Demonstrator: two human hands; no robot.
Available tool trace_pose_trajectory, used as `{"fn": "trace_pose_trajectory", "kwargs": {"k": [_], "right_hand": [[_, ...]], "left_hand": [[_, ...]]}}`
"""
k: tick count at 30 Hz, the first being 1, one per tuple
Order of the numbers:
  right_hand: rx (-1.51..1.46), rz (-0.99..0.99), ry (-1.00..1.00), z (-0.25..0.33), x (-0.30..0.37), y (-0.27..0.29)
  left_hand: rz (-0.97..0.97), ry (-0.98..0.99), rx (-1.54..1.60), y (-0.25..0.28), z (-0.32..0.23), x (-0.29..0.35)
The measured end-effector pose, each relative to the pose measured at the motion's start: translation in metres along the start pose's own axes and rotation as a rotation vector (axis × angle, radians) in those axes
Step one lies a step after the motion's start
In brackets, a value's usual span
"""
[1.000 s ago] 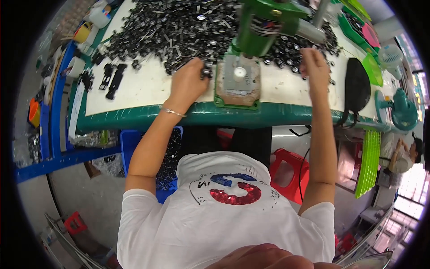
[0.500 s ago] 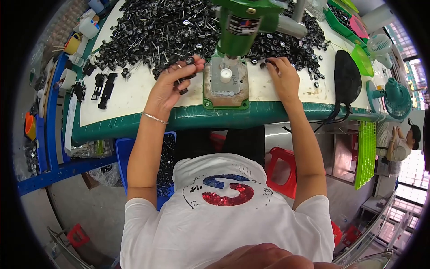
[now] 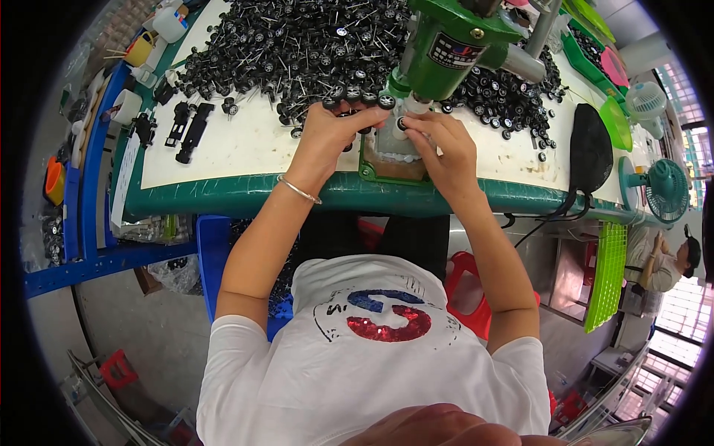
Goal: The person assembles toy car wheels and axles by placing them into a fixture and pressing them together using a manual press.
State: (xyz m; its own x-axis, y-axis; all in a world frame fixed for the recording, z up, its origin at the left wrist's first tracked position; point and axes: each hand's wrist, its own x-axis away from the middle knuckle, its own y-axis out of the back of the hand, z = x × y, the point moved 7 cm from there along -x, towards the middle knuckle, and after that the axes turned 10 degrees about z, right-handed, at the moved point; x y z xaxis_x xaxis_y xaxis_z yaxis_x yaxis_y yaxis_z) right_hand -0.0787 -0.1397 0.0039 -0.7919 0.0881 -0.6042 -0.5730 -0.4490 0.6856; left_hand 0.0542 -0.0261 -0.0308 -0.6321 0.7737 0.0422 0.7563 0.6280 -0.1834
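Observation:
My left hand (image 3: pixel 327 137) is closed around several small black toy wheels with silver hubs, some on thin axles. One wheel (image 3: pixel 386 102) sits at the thumb and fingertips, just left of the press ram. Between the thumb and finger of my right hand (image 3: pixel 448 154) is another small black wheel (image 3: pixel 401 123), held over the plate of the press base. The green hand press (image 3: pixel 446 56) stands at the table's front edge, its ram (image 3: pixel 419 102) close above my fingers. My fingers hide most of the white seat on the plate.
A big heap of wheels on axles (image 3: pixel 297 56) lies behind and left of the press, loose wheels (image 3: pixel 494 100) to its right. Black plastic chassis parts (image 3: pixel 195 134) lie at the left. A black cap (image 3: pixel 591 149) and a green fan (image 3: pixel 666 189) are at the right.
Both hands have come together at the press. The left moved right with its wheels; the right left the table and brought a wheel over the press base. The view has shifted slightly.

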Motion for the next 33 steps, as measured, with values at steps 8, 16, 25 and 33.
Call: {"fn": "trace_pose_trajectory", "kwargs": {"k": [8,16,25,33], "right_hand": [[-0.363,0.182,-0.432,-0.019,-0.007,-0.01],[-0.792,-0.068,-0.552,-0.064,0.005,0.017],[-0.903,-0.243,-0.401,-0.085,-0.082,0.12],[-2.512,0.25,-0.883,-0.029,-0.176,0.119]], "left_hand": [[0.035,0.021,0.061,-0.005,0.002,-0.001],[0.08,-0.056,0.015,-0.017,-0.005,-0.001],[0.097,-0.063,0.036,-0.029,-0.005,-0.01],[0.087,-0.093,-0.022,-0.03,-0.012,-0.012]]}}
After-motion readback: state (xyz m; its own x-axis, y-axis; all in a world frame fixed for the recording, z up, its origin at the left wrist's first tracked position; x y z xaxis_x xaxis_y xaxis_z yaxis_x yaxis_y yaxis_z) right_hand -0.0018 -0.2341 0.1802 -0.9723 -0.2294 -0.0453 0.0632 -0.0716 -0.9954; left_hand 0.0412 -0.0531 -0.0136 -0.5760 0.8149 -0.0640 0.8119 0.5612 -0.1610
